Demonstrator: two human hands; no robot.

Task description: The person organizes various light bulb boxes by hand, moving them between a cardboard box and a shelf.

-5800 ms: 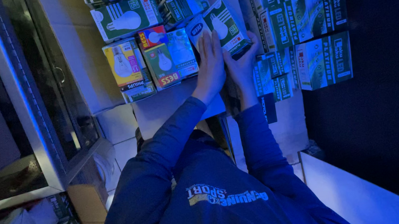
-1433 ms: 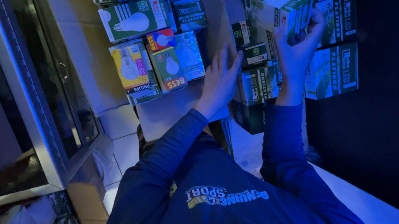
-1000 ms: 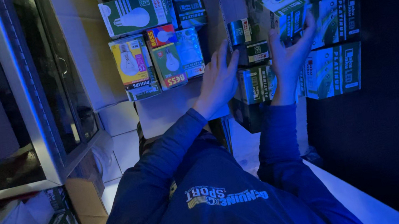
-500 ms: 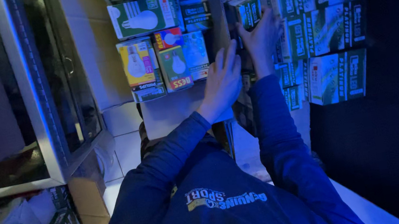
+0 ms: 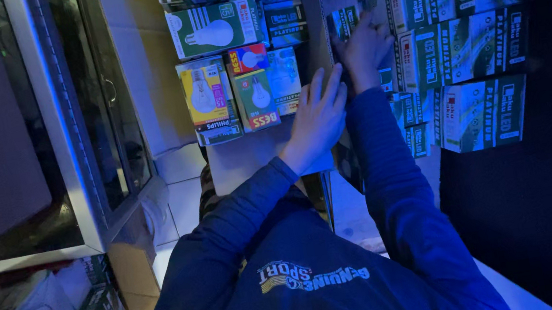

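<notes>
As the small green bulb box (image 5: 346, 21) sits among the stacked green boxes (image 5: 466, 51), I judge seating it is the step in hand. My right hand (image 5: 364, 49) presses it, grip unclear; my left hand (image 5: 318, 117) rests open on the cardboard carton (image 5: 247, 159). Next move: a straight push, neighbours undisturbed.
</notes>
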